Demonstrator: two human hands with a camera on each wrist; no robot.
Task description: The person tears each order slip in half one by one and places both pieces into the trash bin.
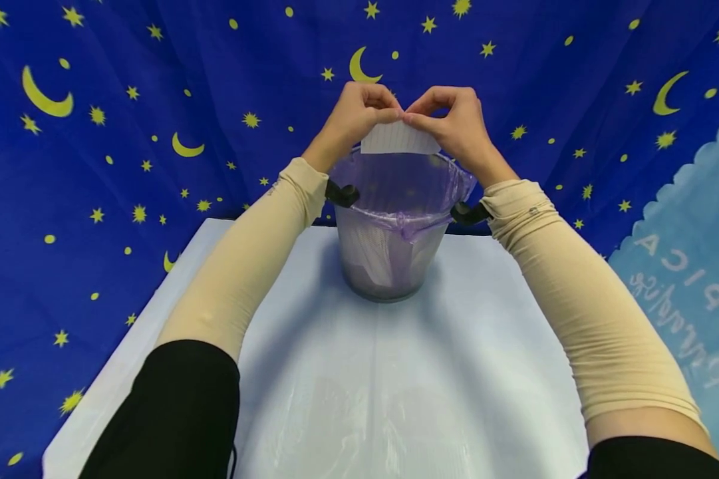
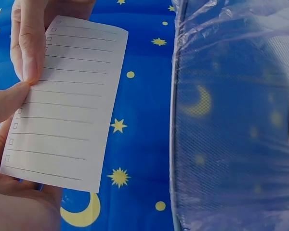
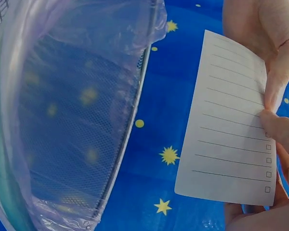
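Observation:
A white lined sheet of paper (image 1: 399,140) with small checkboxes along one edge hangs above the far rim of a mesh waste bin (image 1: 389,293). My left hand (image 1: 357,118) and my right hand (image 1: 455,126) both pinch the sheet's top edge, thumbs and index fingers meeting near its middle. Both wrist views show the sheet (image 2: 67,106) whole, without a visible tear, and apart from the bin. A translucent purple bag (image 1: 404,226) lines the bin, folded over its rim and bunched into a knot at the front.
The bin stands at the far end of a white table (image 1: 383,386). Behind hangs a dark blue cloth (image 1: 215,80) with yellow moons and stars. A light blue panel with lettering (image 1: 694,286) is at the right. Black wrist straps (image 1: 342,194) sit near the bin's rim.

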